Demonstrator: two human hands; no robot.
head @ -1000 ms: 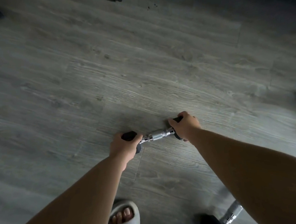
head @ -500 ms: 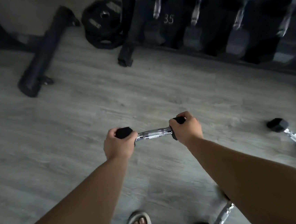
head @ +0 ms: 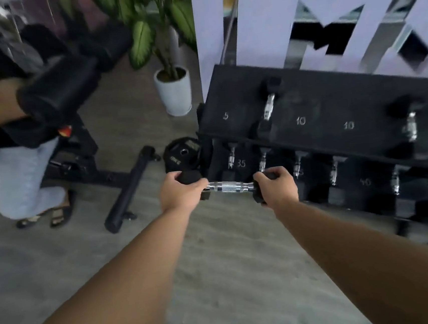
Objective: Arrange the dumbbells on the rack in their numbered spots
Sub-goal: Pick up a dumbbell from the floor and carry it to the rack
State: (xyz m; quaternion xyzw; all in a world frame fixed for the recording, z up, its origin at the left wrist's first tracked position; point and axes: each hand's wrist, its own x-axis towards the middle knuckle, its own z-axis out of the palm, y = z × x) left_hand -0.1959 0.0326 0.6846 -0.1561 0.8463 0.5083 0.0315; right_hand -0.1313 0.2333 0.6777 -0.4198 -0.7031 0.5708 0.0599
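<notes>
I hold a black hex dumbbell with a chrome handle level in front of me. My left hand grips its left head and my right hand grips its right head. Behind it stands the black two-tier rack. The upper tier shows white numbers 5, 10 and 10, with one dumbbell between the 5 and the first 10 and another at the far right. Several dumbbells fill the lower tier, marked 35 and 40.
A person in light trousers and sandals stands at the left by a black bench. A bench foot bar and weight plates lie on the floor left of the rack. A potted plant stands behind.
My view has tilted up from the floor to the rack. Both hands have lifted the dumbbell off the floor and carried it toward the rack.
</notes>
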